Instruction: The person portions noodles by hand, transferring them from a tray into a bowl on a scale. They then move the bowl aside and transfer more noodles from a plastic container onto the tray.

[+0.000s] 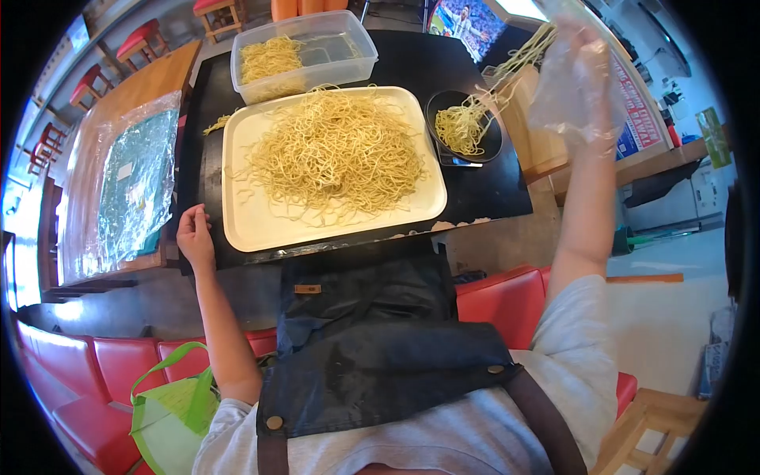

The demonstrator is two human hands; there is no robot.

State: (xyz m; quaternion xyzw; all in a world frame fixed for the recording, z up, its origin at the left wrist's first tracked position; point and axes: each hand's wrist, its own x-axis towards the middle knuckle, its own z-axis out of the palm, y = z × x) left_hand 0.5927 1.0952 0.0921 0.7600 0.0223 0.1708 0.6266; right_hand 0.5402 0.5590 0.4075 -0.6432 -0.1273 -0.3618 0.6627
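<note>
My right hand [582, 87], in a clear plastic glove, is raised at the upper right and closed on a bunch of noodles [532, 49]. Strands trail from it down toward a black bowl [496, 146], where a small heap of noodles [461, 129] lies. The bowl rests on what looks like a small scale [467, 163], mostly hidden. My bare left hand [195, 229] is by the table's left edge, beside the cream tray [245, 226], its fingers loosely curled together with nothing visible in them. A large pile of yellow noodles [340, 154] covers most of the tray.
Behind the tray stands a clear plastic tub [336, 75] with more noodles. Some stray noodles [215, 125] lie on the black table [202, 170]. A plastic-wrapped green item [138, 182] is on the wooden table at left. Red seats [495, 305] and a green bag [174, 408] are below.
</note>
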